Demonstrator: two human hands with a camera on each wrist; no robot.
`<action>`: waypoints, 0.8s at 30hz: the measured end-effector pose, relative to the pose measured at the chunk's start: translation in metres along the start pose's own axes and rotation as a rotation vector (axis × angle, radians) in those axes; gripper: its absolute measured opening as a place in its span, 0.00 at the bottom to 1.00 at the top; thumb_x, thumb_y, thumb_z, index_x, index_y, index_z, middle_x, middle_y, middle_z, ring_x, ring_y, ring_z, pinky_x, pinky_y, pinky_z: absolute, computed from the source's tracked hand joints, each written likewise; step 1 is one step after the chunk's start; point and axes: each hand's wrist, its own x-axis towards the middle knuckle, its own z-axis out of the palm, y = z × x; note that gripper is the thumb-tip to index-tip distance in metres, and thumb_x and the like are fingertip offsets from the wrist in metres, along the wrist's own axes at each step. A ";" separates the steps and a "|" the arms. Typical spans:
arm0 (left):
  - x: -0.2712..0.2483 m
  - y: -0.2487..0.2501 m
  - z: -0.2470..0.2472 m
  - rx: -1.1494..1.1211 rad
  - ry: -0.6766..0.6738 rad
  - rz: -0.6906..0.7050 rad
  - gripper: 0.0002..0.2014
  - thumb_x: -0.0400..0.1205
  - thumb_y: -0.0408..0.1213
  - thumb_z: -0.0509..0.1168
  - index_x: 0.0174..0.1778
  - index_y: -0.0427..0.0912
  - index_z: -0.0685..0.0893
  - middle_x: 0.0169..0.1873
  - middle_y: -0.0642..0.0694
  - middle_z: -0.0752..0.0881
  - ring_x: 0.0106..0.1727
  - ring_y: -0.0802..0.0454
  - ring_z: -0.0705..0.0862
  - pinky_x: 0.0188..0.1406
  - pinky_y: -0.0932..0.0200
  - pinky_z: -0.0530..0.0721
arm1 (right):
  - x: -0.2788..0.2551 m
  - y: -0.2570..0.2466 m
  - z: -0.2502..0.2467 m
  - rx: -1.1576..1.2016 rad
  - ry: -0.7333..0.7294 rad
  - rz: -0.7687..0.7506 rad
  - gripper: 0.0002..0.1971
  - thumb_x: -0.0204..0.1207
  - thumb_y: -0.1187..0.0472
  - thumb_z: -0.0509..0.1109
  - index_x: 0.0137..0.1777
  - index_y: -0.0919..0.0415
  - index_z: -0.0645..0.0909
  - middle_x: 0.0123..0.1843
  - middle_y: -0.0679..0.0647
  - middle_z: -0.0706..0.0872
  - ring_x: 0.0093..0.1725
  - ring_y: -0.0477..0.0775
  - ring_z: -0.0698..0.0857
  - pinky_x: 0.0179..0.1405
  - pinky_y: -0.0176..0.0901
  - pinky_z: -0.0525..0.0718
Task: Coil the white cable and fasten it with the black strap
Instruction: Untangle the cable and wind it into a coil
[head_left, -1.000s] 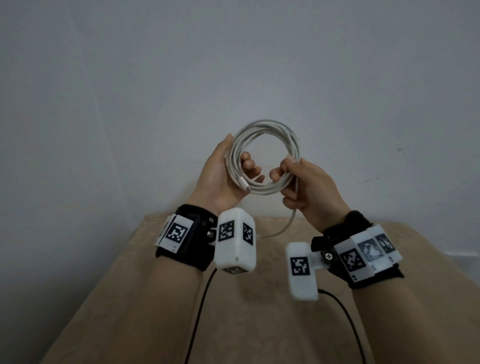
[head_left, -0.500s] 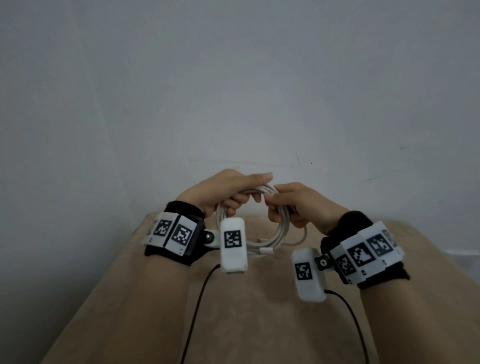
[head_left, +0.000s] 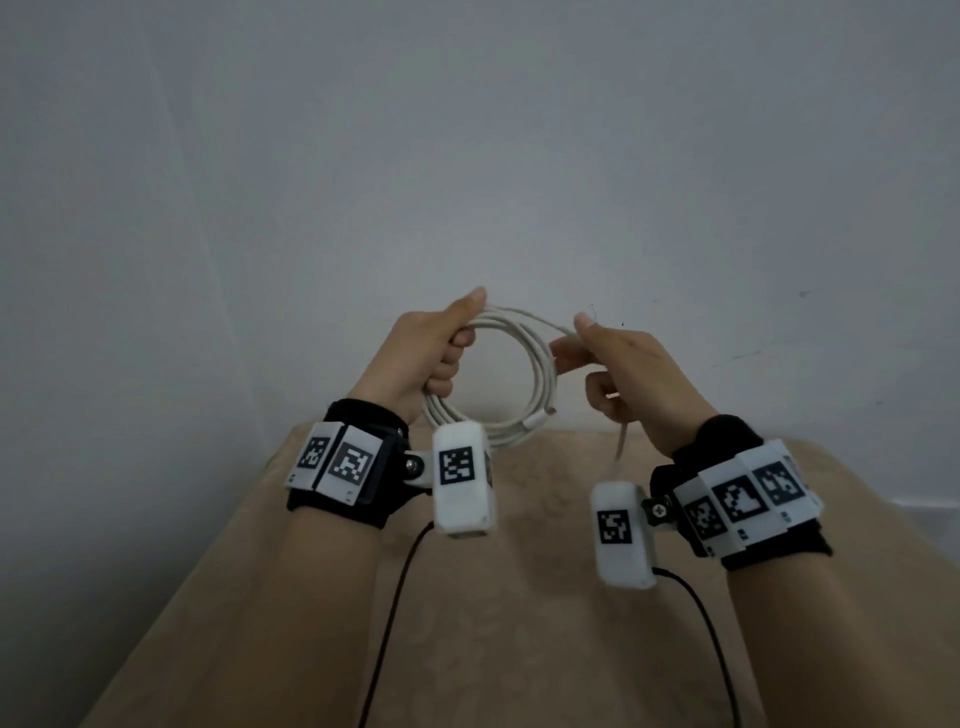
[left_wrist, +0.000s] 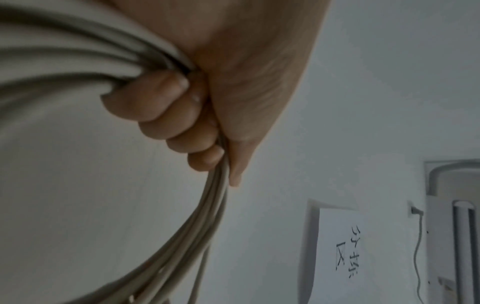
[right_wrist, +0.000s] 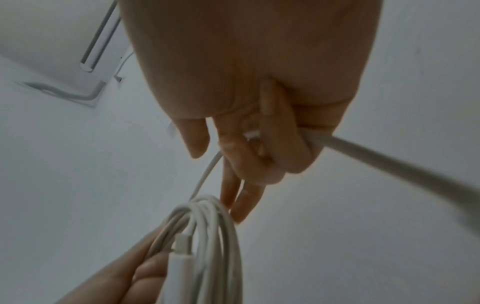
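Now coil on the left, free strand on the right.
Head view: left hand (head_left: 426, 353) fists the white cable (head_left: 540, 374) coil, its ring upright between the hands above the table (head_left: 519, 623); right hand (head_left: 623, 374) pinches the loose strand. Left wrist: fingers (left_wrist: 166, 107) wrap the bundled loops. Right wrist: strand crosses the palm toward the coil; no strap is visible.

the white cable (left_wrist: 64, 67) blurs near the left wrist lens, its loops cut off at the edge.
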 end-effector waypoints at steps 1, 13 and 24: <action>0.001 0.000 -0.003 -0.039 0.034 0.011 0.23 0.80 0.55 0.66 0.25 0.47 0.68 0.16 0.55 0.61 0.16 0.59 0.56 0.14 0.67 0.53 | 0.001 0.001 -0.002 0.018 0.017 -0.013 0.23 0.84 0.45 0.56 0.49 0.61 0.87 0.42 0.53 0.91 0.18 0.46 0.65 0.16 0.33 0.60; 0.005 0.000 -0.002 -0.469 0.093 -0.032 0.24 0.81 0.55 0.64 0.25 0.47 0.66 0.15 0.55 0.59 0.14 0.60 0.55 0.10 0.67 0.54 | 0.004 -0.001 0.014 0.058 -0.019 0.002 0.30 0.79 0.33 0.51 0.51 0.58 0.83 0.24 0.49 0.75 0.17 0.42 0.63 0.15 0.32 0.60; 0.004 0.001 0.012 -0.751 0.098 -0.113 0.25 0.81 0.55 0.63 0.25 0.47 0.64 0.13 0.55 0.58 0.11 0.60 0.55 0.07 0.68 0.55 | 0.006 -0.001 0.024 0.110 -0.044 -0.048 0.48 0.69 0.27 0.57 0.61 0.78 0.74 0.32 0.58 0.65 0.21 0.45 0.59 0.18 0.35 0.59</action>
